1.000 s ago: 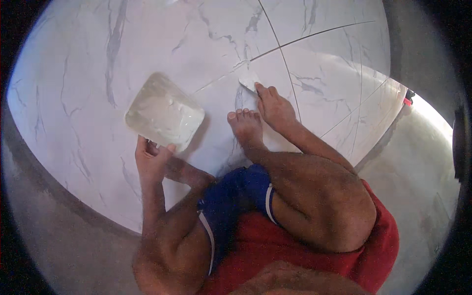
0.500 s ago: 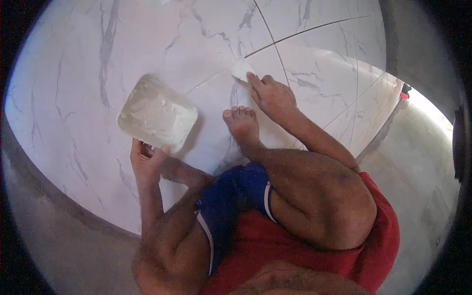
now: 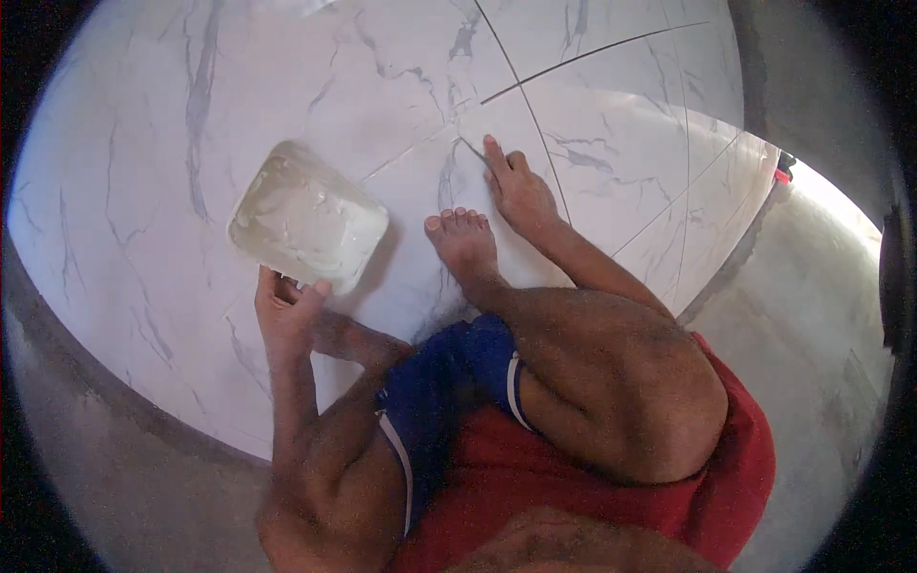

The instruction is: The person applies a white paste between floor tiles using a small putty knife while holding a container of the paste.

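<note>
Head view — pale squarish tub point(image 3: 256, 193) — white paste point(image 3: 308, 222) smeared inside.

no readable text, no legible labels or brands, no numbers or signs that can be read

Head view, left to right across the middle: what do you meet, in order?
White container → bare right foot → right hand → small red object by the tiles' right edge.
</note>
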Demonstrator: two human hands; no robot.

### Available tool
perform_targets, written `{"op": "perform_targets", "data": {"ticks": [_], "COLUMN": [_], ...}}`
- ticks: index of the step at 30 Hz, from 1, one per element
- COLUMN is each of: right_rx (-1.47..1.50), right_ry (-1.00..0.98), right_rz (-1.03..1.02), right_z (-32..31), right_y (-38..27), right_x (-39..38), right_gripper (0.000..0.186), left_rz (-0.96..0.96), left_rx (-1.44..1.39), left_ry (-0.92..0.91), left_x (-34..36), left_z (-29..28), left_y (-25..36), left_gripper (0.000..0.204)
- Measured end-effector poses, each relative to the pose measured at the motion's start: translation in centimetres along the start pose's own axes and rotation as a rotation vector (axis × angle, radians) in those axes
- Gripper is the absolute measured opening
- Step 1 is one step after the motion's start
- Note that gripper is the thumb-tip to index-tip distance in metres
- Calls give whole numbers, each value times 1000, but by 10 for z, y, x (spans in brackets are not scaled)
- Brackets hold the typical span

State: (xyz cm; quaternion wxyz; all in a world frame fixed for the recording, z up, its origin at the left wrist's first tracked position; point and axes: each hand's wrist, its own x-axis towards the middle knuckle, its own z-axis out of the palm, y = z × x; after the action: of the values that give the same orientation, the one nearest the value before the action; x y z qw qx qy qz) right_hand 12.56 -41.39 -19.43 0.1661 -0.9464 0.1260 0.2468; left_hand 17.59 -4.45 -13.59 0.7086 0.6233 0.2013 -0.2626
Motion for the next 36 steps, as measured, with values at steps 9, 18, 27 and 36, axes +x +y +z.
{"op": "perform_targets", "data": {"ticks": [9,18,27,36], "right_rx": [-85,-144,-124,-61], "right_ry": [95,-12,116,214], "right_rz": [-141,-50,-52,-61], "right_z": [-48,-45,-6,-51], "right_y": [-24,11,28,14], "right_x": [24,-9,12,31], "right_gripper": [51,51,54,53], "left_rz": [-50,-70,-13,-16], "left_rx": [-31,64,-26,-28], "left_ry": [-72,16,-55,-38], "left_x": [-5,-7,2,-2], "left_z": [6,-5,-1,0], "left_y": [3,-6,-4,-10], "left_gripper": [83,81,82,75]}}
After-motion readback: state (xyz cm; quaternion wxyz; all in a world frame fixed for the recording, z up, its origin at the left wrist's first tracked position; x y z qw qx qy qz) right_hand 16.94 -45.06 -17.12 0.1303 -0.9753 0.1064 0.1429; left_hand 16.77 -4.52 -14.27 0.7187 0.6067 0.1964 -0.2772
